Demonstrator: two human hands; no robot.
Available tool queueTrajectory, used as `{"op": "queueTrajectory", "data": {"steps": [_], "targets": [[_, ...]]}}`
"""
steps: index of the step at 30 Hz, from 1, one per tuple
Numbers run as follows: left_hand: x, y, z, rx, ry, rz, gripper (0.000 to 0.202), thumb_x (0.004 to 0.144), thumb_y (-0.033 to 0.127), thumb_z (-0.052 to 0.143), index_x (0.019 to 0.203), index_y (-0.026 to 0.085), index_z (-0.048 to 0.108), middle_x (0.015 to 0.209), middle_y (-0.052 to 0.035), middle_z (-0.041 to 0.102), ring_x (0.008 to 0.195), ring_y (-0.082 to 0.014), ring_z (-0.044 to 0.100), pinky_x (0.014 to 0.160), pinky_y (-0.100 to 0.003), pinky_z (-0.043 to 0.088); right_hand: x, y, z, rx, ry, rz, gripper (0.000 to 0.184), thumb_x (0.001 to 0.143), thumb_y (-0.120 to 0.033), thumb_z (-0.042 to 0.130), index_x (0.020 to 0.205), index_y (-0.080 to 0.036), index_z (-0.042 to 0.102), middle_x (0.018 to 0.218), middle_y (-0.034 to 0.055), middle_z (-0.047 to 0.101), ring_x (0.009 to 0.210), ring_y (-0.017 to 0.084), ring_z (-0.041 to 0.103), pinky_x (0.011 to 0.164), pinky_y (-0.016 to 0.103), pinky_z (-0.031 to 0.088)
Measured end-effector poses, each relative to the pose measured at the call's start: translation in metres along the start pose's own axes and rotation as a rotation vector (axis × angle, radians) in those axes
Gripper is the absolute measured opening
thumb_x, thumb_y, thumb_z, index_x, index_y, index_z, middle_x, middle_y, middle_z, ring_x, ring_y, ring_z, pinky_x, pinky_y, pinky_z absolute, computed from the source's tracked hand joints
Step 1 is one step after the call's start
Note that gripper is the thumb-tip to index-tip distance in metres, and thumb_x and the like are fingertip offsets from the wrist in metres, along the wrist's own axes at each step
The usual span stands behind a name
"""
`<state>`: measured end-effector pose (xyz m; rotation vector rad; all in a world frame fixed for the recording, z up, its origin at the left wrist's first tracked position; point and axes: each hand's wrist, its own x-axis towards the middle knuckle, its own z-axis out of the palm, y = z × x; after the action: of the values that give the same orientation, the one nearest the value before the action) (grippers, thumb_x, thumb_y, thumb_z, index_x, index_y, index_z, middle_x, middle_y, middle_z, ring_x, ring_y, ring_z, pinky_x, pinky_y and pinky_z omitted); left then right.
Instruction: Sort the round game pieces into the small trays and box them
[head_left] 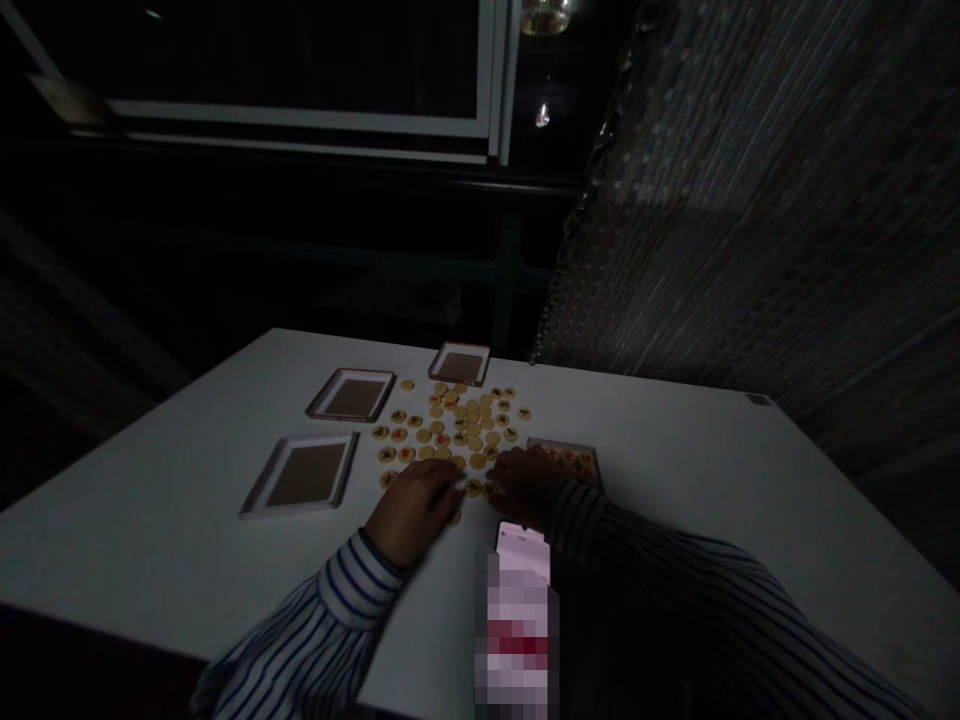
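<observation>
Two curled hands (411,508) (529,478) at round pieces (460,438), grip unclear, white table (675,470), dim light, strand curtain (720,200) right.

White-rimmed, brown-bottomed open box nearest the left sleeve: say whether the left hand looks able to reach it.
Probably yes: the left hand is just right of the box, with white tabletop between them and nothing tall in the way; a low, round, yellowish piece lies beside the hand.
</observation>
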<state>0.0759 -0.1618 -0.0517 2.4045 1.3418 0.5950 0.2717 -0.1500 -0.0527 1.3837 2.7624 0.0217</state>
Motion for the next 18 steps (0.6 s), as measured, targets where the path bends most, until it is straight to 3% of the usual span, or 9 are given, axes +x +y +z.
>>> {"op": "queueTrajectory", "data": {"steps": [5,9,14,18], "targets": [[0.0,0.003,0.004,-0.1,0.058,-0.046,0.025,0.079,0.024,0.045,0.099,0.018,0.06,0.1,-0.0065,0.061,0.095,-0.0183,0.054,0.087,-0.035,0.041,0.002,0.0,0.0,0.005,0.008,0.0,0.023,0.079,-0.032,0.043,0.083,-0.018,0.061,0.085,0.0076,0.06,0.081,0.022,0.054,0.069,0.035,0.033],[0.004,0.011,0.01,-0.305,0.101,-0.152,0.029,0.078,0.03,0.045,0.1,0.017,0.06,0.099,-0.0061,0.063,0.092,-0.0176,0.057,0.085,-0.033,0.043,-0.01,0.0,-0.012,0.046,0.112,0.026,0.024,0.079,-0.035,0.044,0.084,-0.017,0.059,0.081,0.0066,0.062,0.075,0.018,0.055,0.068,0.032,0.033],[0.013,0.034,0.02,-0.721,0.005,-0.283,0.03,0.072,0.034,0.053,0.092,0.014,0.063,0.088,-0.007,0.067,0.083,-0.0177,0.061,0.076,-0.03,0.047,-0.033,0.001,-0.022,0.053,0.232,0.081,0.03,0.082,-0.037,0.04,0.071,-0.016,0.059,0.07,0.0054,0.062,0.065,0.014,0.053,0.06,0.027,0.03],[0.02,0.052,0.028,-1.046,-0.105,-0.384,0.029,0.066,0.033,0.061,0.086,0.012,0.065,0.08,-0.0077,0.069,0.076,-0.017,0.062,0.071,-0.028,0.047,-0.054,0.007,-0.017,0.061,0.354,0.066,0.027,0.082,-0.035,0.042,0.073,-0.016,0.059,0.069,0.0053,0.06,0.066,0.014,0.052,0.061,0.028,0.031]]}}
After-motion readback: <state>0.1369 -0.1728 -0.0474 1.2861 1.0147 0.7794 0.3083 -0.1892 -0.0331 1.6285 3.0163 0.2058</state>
